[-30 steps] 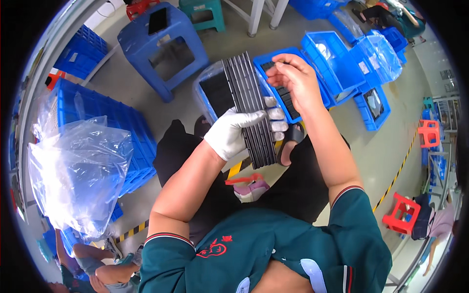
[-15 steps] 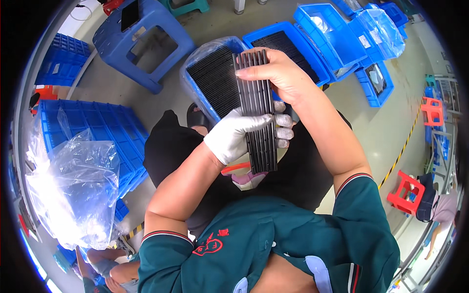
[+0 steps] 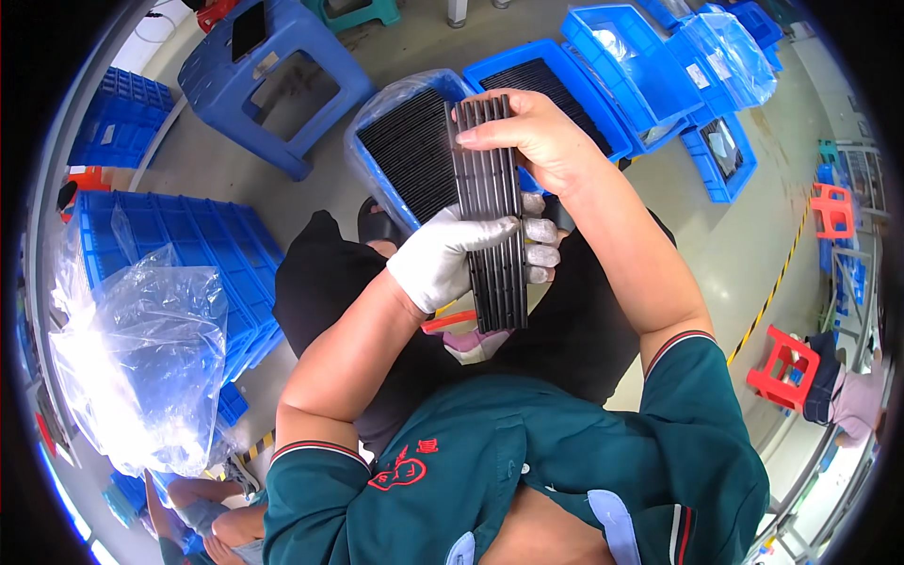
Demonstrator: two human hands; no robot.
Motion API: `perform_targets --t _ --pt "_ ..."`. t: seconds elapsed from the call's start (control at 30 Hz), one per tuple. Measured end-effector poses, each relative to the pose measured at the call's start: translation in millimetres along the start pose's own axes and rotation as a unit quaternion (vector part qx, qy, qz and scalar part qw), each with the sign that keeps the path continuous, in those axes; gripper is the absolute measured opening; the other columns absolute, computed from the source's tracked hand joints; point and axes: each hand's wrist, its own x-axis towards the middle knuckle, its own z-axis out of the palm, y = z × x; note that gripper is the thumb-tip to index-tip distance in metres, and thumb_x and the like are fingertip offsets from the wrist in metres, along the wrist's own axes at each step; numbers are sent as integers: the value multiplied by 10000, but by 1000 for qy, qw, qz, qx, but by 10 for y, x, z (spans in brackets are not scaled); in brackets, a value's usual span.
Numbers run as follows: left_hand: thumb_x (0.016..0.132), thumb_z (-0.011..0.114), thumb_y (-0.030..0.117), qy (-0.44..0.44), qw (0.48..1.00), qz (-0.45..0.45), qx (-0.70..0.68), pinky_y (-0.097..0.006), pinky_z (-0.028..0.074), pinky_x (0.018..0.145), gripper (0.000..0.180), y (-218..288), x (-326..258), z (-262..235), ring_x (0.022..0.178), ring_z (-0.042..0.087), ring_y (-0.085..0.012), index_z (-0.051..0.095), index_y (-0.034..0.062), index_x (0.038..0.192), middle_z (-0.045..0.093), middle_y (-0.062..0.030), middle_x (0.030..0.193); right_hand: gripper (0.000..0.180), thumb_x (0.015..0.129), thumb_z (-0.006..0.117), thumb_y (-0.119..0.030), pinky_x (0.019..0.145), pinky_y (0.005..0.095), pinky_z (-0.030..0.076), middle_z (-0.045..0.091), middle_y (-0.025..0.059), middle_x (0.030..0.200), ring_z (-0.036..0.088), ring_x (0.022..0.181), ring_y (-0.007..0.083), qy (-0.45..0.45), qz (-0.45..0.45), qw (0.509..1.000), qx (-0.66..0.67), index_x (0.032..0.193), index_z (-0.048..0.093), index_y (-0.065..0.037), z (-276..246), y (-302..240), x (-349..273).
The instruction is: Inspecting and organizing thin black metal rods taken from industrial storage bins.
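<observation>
Beyond the fingers, on the floor, sits a blue bin (image 3: 377, 141) lined with clear plastic and packed with black ribbed parts; a second bin (image 3: 574, 71) of the same kind lies just right of it, partly hidden behind the right hand (image 3: 537, 141). A blue stool (image 3: 282, 85) stands farther off to the left of the hands, and more blue trays (image 3: 697, 56) crowd the floor to the right. Well to the left of the fingers, a crumpled clear bag (image 3: 141, 358) rests over a stack of blue crates (image 3: 217, 254). Below the hands, on the person's lap, lies a red-handled tool (image 3: 452, 322), its tip hidden under the stack.

The stack (image 3: 494, 217) of black slats stands roughly upright between the two hands, above the lap and in front of the nearer bin. The left hand (image 3: 452, 264), in a white glove, closes round its lower half, thumb across the front and fingers (image 3: 539, 252) curled round the right edge. The bare right hand is closed over the top end, thumb pressed on the front face.

The stack is long, narrow and dark, several thin strips laid side by side with ridged edges showing.
</observation>
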Motion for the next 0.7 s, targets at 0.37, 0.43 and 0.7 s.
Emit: perform_targets --t 0.37,0.43,0.7 --pt "892 631 132 26 999 9 34 -469 512 888 392 1 17 38 997 627 -332 496 27 1244 608 -148 1101 377 728 757 2 776 299 545 684 107 920 675 815 173 14 -11 1000 -8 1075 611 17 1 -40 -52" --pt "892 631 133 19 999 10 31 -468 512 887 391 1 20 28 995 627 -332 499 26 1244 608 -150 1103 382 728 761 -5 773 299 545 683 105 922 674 816 171 14 -6 1000 -9 1078 610 15 -1 -49 -60" --pt "891 630 132 14 999 16 28 -467 515 877 384 -4 8 48 987 626 -333 515 25 1241 605 -156 1105 265 738 763 -36 688 279 558 697 77 847 685 744 152 29 -7 1000 -6 977 649 -15 -5 -60 -80"
